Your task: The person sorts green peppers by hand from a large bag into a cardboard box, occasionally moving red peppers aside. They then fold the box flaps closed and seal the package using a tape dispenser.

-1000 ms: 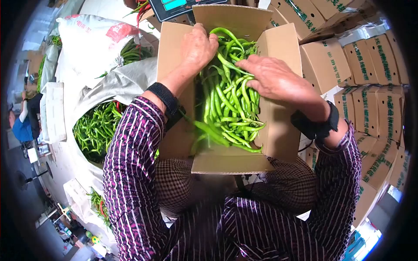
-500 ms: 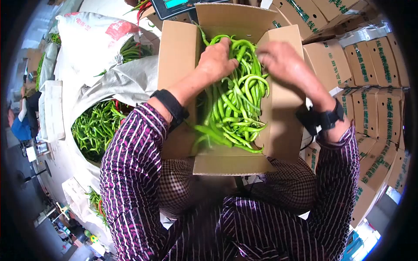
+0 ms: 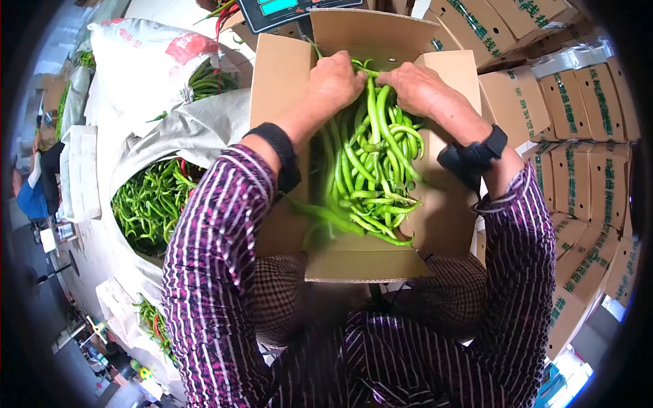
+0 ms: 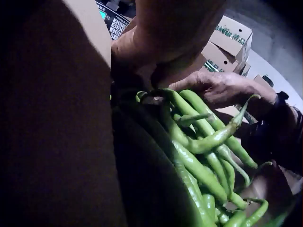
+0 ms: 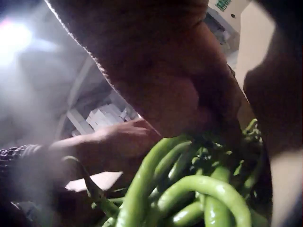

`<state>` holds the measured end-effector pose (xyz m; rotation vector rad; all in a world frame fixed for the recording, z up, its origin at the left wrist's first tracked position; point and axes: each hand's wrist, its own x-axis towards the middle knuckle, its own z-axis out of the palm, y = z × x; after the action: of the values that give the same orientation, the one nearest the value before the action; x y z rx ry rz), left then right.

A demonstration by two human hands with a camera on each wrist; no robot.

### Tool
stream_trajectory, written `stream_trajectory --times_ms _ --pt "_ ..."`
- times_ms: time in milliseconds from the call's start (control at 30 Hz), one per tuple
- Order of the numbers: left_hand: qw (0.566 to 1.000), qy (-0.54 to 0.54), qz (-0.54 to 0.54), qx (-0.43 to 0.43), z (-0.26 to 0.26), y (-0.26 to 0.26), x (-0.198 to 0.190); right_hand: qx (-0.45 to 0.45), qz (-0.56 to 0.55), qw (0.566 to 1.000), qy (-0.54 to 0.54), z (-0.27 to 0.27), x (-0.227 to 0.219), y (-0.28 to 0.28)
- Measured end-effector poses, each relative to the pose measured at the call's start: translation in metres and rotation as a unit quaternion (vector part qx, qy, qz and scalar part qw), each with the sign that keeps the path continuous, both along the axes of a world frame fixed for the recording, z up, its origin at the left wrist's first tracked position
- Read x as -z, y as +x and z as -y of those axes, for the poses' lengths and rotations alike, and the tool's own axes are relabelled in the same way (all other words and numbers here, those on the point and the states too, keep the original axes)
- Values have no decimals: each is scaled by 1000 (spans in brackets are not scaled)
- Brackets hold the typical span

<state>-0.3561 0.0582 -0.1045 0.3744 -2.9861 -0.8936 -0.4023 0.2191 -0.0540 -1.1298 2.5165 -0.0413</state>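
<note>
Long green chili peppers (image 3: 374, 156) lie lengthwise in an open cardboard box (image 3: 371, 262), its flaps spread. At the far end of the pile, my left hand (image 3: 333, 81) bends down onto the peppers, its fingertips hidden among them. Beside it, my right hand (image 3: 418, 88) pinches the upper ends of long peppers, which trail toward the near side. In the left wrist view, peppers (image 4: 203, 127) run out from beneath the right hand (image 4: 222, 87). Glossy curved peppers (image 5: 203, 189) sit below the right hand (image 5: 175, 90) in the right wrist view.
At left, a sack (image 3: 187, 126) stands open over more green peppers (image 3: 153, 200), and a white sack (image 3: 136, 68) lies behind it. A scale (image 3: 279, 10) with a lit display is beyond the box. Stacked printed cartons (image 3: 571, 170) line the right side.
My left hand went from the far left corner inward over the peppers. My right hand rose toward the right flap, then came in beside the left. Long peppers now hang straighter from it.
</note>
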Motion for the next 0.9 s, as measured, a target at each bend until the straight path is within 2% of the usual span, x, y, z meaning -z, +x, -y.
stream_trajectory --times_ms 100,133,167,200,233,300,400,433,500,533,567,600,633,667,700,733,767,800,833,900 --pt "1000 -24 6 -3 -2 -8 15 -42 -26 999 -4 -11 -11 10" --pt "995 76 -52 -47 2 -9 23 -58 -43 996 -55 -21 -17 15" --pt "974 175 -111 -88 4 -12 30 -56 -46 996 -53 -29 -21 19" --pt "943 287 -137 -101 1 -2 9 -43 -21 994 -100 -36 -25 23" --pt "942 289 -138 -97 0 6 -4 -31 4 989 -147 -43 -30 28" --pt "916 319 -228 -85 3 21 -28 -24 33 985 -168 -52 -41 39" --pt "929 297 -217 -40 8 46 -76 58 99 969 -217 -62 -42 41" --pt "940 246 -237 -18 12 52 -83 57 96 969 -219 -67 -38 40" --pt "949 195 -249 15 17 63 -93 -34 -23 969 -244 -78 -19 38" --pt "943 233 -238 4 12 69 -104 -56 -74 960 -264 -79 -16 37" --pt "935 272 -226 -6 7 76 -114 -54 -80 960 -263 -81 -17 33" --pt "902 368 -226 -13 4 81 -118 58 86 937 -335 -78 -22 31" --pt "901 378 -213 -20 6 83 -121 168 248 870 -392 -71 -32 32" --pt "901 388 -191 -23 6 86 -128 224 263 859 -377 -70 -49 33" --pt "901 398 -171 -26 6 86 -135 225 257 861 -377 -67 -56 36" --pt "877 456 -148 -18 7 85 -132 220 270 819 -456 -64 -62 38" --pt "877 464 -124 -17 5 86 -135 212 280 771 -531 -62 -69 40" --pt "843 531 -90 -21 4 88 -138 177 269 776 -542 -60 -79 44" --pt "802 594 -53 -25 2 89 -141 180 263 779 -540 -61 -85 46" --pt "785 619 -18 -13 5 93 -143 166 240 797 -529 -62 -91 50"
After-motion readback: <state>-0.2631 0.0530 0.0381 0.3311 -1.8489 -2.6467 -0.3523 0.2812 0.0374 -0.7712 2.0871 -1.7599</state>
